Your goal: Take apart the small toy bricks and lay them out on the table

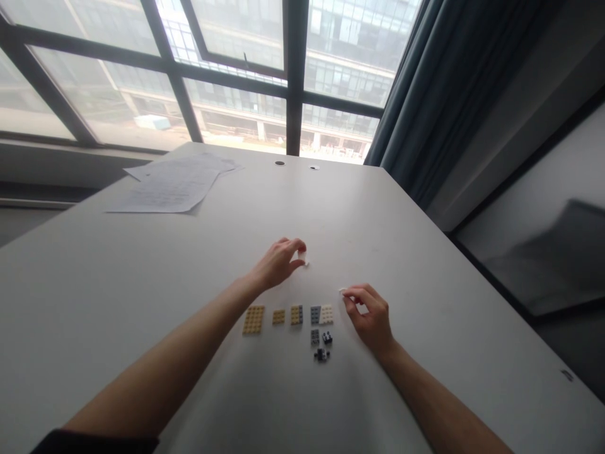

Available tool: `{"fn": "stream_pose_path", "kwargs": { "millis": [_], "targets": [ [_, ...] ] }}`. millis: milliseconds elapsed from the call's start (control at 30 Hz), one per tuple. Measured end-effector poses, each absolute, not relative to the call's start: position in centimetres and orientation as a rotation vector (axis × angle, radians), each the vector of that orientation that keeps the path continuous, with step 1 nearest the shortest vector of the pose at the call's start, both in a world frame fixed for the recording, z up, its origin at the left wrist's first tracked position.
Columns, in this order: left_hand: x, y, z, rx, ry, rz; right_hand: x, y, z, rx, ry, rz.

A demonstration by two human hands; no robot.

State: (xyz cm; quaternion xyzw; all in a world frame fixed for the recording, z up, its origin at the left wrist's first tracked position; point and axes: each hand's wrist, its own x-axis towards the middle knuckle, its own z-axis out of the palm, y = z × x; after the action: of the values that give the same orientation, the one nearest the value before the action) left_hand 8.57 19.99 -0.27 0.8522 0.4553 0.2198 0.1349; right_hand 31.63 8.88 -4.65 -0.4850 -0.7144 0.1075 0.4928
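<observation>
Your left hand [278, 261] reaches out over the white surface [265, 397], its thumb and fingers curled toward each other at a small white bit [306, 263]; you cannot tell from this view whether they grip it or only touch it. Your right hand [373, 314], lower and farther right, pinches a slim white piece [342, 291] between thumb and forefinger, its end poking out past the fingertips. The two hands are well apart. Nearer to you, between your forearms, lie the studded bricks: from the left, a large tan plate [253, 320], a smaller tan plate [278, 316], a tan-and-grey pair [296, 314], then a grey plate [315, 314] right beside a cream plate [326, 314]. Below those last two sit a small grey plate [315, 337] and a black brick [328, 338], with a dark piece with side knobs [322, 355] nearest you. Beyond your left hand, loose papers [165, 186] overlap near the far left edge, and a blue-grey curtain [425, 88] hangs at your right beside the windows [236, 38].
</observation>
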Motion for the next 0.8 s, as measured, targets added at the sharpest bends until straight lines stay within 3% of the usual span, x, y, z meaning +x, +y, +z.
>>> {"fn": "stream_pose_path", "kwargs": {
  "millis": [167, 333, 567, 800],
  "targets": [
    [12.8, 12.4, 0.8, 2.579, 1.042, 0.627, 33.3, 9.7, -4.1, -1.361, -1.412, 0.301],
    [17.8, 8.7, -1.2, 2.599, 1.030, 0.459, 36.4, 9.7, -4.0, -1.469, -1.182, 0.482],
    [19.0, 9.2, -1.8, 2.525, 1.102, 0.490, 38.0, 5.4, -3.9, -1.592, -1.636, 0.592],
    [16.6, 9.5, -1.2, 2.504, 1.175, 0.493, 35.6, 5.0, -3.4, -1.618, -2.014, 0.421]
  ]
}}
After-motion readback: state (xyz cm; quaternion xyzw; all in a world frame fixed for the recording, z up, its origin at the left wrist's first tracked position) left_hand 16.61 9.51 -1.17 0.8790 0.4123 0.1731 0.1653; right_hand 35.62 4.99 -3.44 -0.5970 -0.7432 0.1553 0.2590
